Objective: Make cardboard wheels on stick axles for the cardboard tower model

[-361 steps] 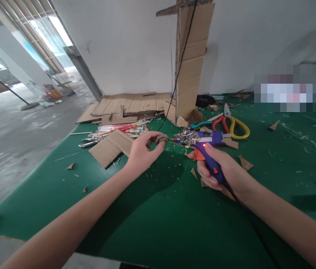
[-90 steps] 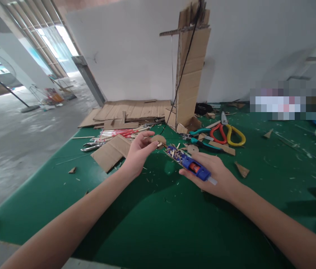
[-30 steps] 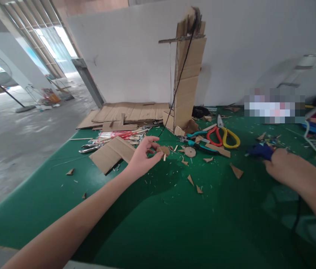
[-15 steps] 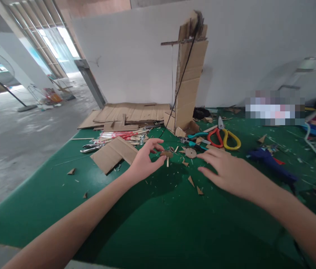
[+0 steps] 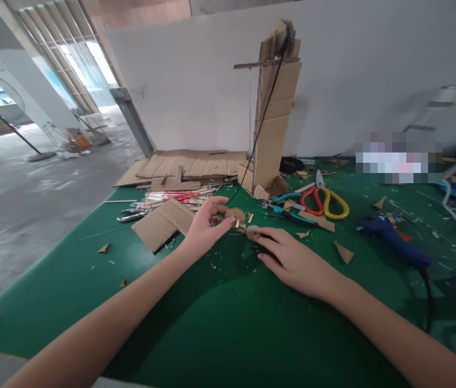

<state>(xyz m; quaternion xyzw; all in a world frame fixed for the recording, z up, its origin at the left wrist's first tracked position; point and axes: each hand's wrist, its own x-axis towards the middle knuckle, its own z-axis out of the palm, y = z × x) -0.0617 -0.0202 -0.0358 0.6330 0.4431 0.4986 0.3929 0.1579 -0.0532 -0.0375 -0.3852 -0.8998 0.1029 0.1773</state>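
Near the middle of the green table, my left hand (image 5: 207,221) pinches a small cardboard disc (image 5: 236,214) between thumb and fingers. A short pale stick stub (image 5: 237,223) shows at the disc's near face. To its right, my right hand (image 5: 292,261) reaches in palm down, thumb apart from the other fingers. Its fingertips touch a second round cardboard disc (image 5: 251,232), partly covered by them. Small cardboard and wood scraps lie around both hands.
Behind stand a tall cardboard tower (image 5: 275,124) with a black cord, teal-handled pliers (image 5: 292,213) and red-and-yellow-handled scissors (image 5: 325,202). A blue corded tool (image 5: 395,240) lies right. Folded cardboard (image 5: 157,226) and wrapped sticks (image 5: 171,198) lie left. The table edge borders the floor.
My right hand has moved left, and the second disc has slid left with it, closer to my left hand. The disc in my left hand has tilted to show more of its face.
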